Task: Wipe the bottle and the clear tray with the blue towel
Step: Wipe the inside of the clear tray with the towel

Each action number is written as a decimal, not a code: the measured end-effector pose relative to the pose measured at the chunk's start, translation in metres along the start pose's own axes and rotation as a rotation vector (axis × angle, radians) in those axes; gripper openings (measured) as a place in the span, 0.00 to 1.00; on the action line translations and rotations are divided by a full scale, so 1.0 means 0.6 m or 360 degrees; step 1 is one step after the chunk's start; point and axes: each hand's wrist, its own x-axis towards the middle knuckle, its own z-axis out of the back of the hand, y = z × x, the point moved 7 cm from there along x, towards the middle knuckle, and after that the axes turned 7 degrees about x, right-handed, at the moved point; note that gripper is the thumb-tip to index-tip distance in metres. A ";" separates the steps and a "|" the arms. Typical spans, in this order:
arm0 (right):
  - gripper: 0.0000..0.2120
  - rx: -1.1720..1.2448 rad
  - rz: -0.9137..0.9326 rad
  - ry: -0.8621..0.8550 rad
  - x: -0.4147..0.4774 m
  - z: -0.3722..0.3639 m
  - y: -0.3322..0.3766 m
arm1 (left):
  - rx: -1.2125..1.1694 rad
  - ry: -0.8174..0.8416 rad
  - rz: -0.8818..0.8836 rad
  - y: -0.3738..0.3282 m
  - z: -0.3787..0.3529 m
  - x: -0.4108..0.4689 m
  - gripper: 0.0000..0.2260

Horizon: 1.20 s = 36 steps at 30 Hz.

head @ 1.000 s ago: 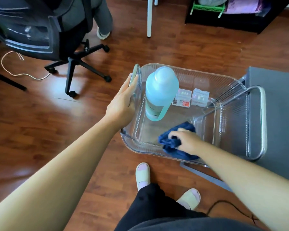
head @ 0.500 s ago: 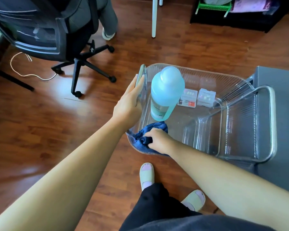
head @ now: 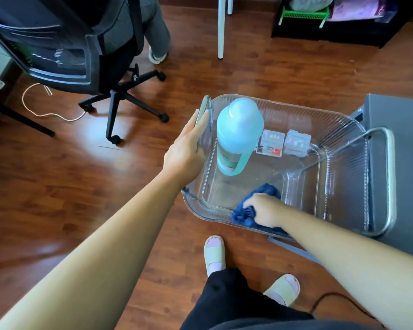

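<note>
The blue towel (head: 243,215) is bunched up in the right hand (head: 264,209), whose fingers are curled round it, pressing it against the near wall of the clear tray (head: 284,109), towards the near right corner of the floor of the tray. The bottle (head: 239,134), pale turquoise with a rounded cap, stands upright inside the tray near its left wall, well apart from the towel. The left hand (head: 186,154) lies against the outside of that left wall with its fingers straight, reaching up along the rim, holding nothing. At the far side of the tray, just right of the bottle, two small clear boxes (head: 271,142) sit side by side. A metal rail (head: 389,177) bends round the tray's right end, with a grey surface (head: 407,151) beyond it. On the wooden floor (head: 260,75) to the left stand a black office chair (head: 81,55) and a loose white cable (head: 48,114).
</note>
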 end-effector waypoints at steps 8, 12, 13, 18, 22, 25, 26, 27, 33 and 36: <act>0.15 0.0292 0.0344 -0.0177 0.042 -0.020 0.130 | 0.0087 -0.0014 0.0010 -0.003 0.001 -0.004 0.34; 0.13 0.0107 0.0002 -0.0088 -0.017 0.024 -0.049 | 0.0081 -0.0005 -0.0014 0.000 0.001 -0.002 0.34; 0.16 0.0038 -0.0165 -0.0032 -0.035 0.038 -0.099 | 0.0036 0.0009 -0.0022 0.000 0.001 -0.002 0.35; 0.15 0.0047 -0.0391 -0.0017 -0.057 0.038 -0.122 | -0.0142 0.0034 -0.0009 0.001 -0.003 0.003 0.37; 0.14 0.0312 0.0017 -0.0064 0.017 -0.009 0.034 | -0.0178 0.0033 0.0018 0.002 -0.005 0.004 0.38; 0.21 0.0342 0.0241 -0.0191 0.043 -0.015 0.101 | -0.0134 0.0047 0.0010 0.000 -0.003 0.003 0.40; 0.21 0.0344 0.0255 -0.0226 0.040 -0.011 0.092 | -0.0116 0.0057 0.0000 -0.001 -0.002 0.003 0.40; 0.18 0.0320 0.0245 -0.0221 0.035 -0.005 0.073 | -0.0105 0.0071 -0.0007 -0.001 -0.001 0.003 0.40; 0.11 0.0143 -0.0234 0.0204 -0.051 0.059 -0.130 | -0.0184 0.0115 0.0055 -0.004 -0.003 -0.001 0.38; 0.10 -0.0117 -0.0631 -0.0062 -0.034 0.115 -0.179 | -0.0197 0.0098 0.0074 -0.002 -0.006 0.000 0.38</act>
